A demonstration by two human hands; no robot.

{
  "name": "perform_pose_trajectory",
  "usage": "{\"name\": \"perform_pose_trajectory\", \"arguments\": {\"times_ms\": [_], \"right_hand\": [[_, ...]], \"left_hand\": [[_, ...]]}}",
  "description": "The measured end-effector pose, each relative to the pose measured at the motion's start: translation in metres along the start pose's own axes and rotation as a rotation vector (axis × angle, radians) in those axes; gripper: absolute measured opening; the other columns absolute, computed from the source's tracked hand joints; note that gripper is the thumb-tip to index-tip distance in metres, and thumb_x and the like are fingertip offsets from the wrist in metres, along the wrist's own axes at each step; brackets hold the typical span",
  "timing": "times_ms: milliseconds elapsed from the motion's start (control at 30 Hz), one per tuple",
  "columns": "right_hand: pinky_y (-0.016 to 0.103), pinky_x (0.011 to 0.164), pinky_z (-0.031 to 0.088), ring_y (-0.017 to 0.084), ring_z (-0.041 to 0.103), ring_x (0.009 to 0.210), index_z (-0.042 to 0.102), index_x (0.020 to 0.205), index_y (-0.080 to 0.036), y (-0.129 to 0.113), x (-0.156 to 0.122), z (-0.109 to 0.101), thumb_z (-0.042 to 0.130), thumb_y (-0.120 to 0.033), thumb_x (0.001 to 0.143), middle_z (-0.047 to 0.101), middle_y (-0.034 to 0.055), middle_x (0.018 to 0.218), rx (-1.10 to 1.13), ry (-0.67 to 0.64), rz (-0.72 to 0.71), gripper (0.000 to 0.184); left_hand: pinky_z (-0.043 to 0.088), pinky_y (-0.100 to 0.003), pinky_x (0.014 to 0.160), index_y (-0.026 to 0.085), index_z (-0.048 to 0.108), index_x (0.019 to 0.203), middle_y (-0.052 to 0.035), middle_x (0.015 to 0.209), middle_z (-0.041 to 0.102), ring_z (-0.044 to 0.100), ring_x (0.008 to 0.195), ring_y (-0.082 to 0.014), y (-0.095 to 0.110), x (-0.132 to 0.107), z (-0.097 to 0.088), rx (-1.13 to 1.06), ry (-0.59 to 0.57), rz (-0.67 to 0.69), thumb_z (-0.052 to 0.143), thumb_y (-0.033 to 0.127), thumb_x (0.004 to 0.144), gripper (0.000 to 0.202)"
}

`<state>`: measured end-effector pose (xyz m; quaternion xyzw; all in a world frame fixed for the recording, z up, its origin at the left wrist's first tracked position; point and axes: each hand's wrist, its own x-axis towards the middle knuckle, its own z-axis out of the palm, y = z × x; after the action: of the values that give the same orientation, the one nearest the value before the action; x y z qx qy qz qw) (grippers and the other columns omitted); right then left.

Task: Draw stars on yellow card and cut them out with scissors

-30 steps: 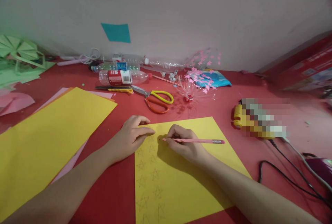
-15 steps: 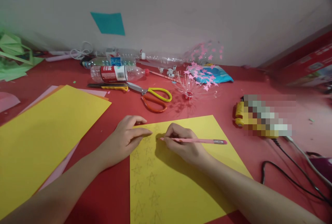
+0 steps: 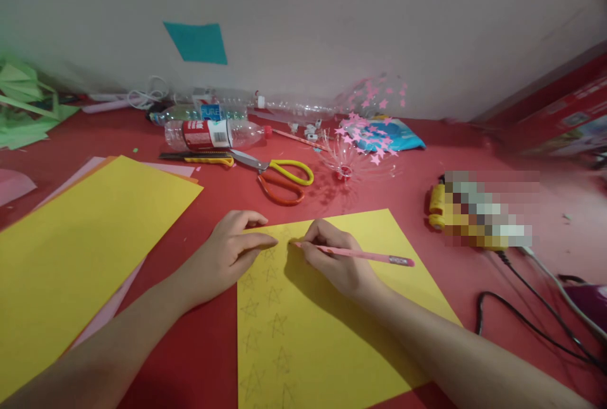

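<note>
Right hand [image 3: 337, 262] pinches a pink pencil [image 3: 363, 254] over a yellow sheet [image 3: 332, 352].

Sheet lies on the red table [image 3: 190, 358] at 6 o'clock in view; from its centre, two columns of drawn stars [image 3: 277, 325] run along the 9 o'clock side. Pencil tip points to 9 o'clock; contact with the paper cannot be confirmed. Left hand [image 3: 234, 250] rests at the sheet's 10 o'clock corner, fingers loosely spread. Scissors [image 3: 264, 167] lie at 11 o'clock, star ornament [image 3: 344, 173] at 12.
</note>
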<state>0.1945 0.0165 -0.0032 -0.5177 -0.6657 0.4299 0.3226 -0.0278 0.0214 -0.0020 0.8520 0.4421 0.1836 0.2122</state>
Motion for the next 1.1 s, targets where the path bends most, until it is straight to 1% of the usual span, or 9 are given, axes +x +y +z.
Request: {"name": "perform_pose_trajectory", "arguments": {"times_ms": [167, 467, 767, 900, 1100], "right_hand": [[0.020, 0.044, 0.022, 0.009, 0.035, 0.047, 0.041, 0.062, -0.021, -0.0008, 0.0005, -0.0004, 0.049, -0.018, 0.070, 0.044, -0.0057, 0.052, -0.040, -0.008, 0.011, 0.012], [0.021, 0.043, 0.021, 0.008, 0.030, 0.047, 0.036, 0.060, -0.021, -0.0021, 0.0015, -0.0047, 0.046, -0.015, 0.066, 0.038, -0.0065, 0.050, -0.010, -0.083, -0.062, 0.013], [0.020, 0.043, 0.021, 0.008, 0.030, 0.047, 0.037, 0.060, -0.021, -0.0011, 0.0012, -0.0044, 0.046, -0.015, 0.066, 0.038, -0.0060, 0.050, -0.010, -0.103, -0.065, 0.012], [0.020, 0.043, 0.022, 0.009, 0.032, 0.047, 0.038, 0.060, -0.021, -0.0037, 0.0007, -0.0030, 0.045, -0.016, 0.066, 0.039, -0.0057, 0.051, -0.027, -0.080, -0.044, 0.010], [0.021, 0.045, 0.025, 0.009, 0.036, 0.047, 0.039, 0.060, -0.021, -0.0073, 0.0010, -0.0001, 0.047, -0.016, 0.067, 0.044, -0.0050, 0.052, -0.053, -0.056, -0.057, 0.012]], "left_hand": [[0.043, -0.042, 0.096, 0.029, 0.068, 0.106, -0.0058, 0.120, 0.053, 0.046, 0.114, -0.0233, -0.0008, -0.0004, 0.0006, 0.002, 0.012, 0.007, 0.041, 0.020, 0.093, 0.032], [0.043, -0.042, 0.097, 0.029, 0.067, 0.107, -0.0054, 0.122, 0.052, 0.046, 0.115, -0.0234, -0.0027, -0.0009, 0.0018, 0.002, 0.011, 0.011, 0.041, 0.019, 0.092, 0.032], [0.043, -0.043, 0.097, 0.030, 0.068, 0.106, -0.0052, 0.121, 0.053, 0.046, 0.114, -0.0237, -0.0018, -0.0008, 0.0014, 0.000, 0.014, 0.003, 0.041, 0.021, 0.092, 0.031], [0.043, -0.042, 0.098, 0.029, 0.068, 0.107, -0.0058, 0.122, 0.052, 0.046, 0.116, -0.0236, -0.0027, -0.0010, 0.0021, -0.004, 0.012, 0.001, 0.041, 0.021, 0.093, 0.031], [0.043, -0.042, 0.098, 0.030, 0.068, 0.106, -0.0053, 0.121, 0.053, 0.046, 0.115, -0.0238, -0.0020, -0.0005, 0.0015, 0.002, 0.016, 0.003, 0.041, 0.020, 0.092, 0.032]]}}
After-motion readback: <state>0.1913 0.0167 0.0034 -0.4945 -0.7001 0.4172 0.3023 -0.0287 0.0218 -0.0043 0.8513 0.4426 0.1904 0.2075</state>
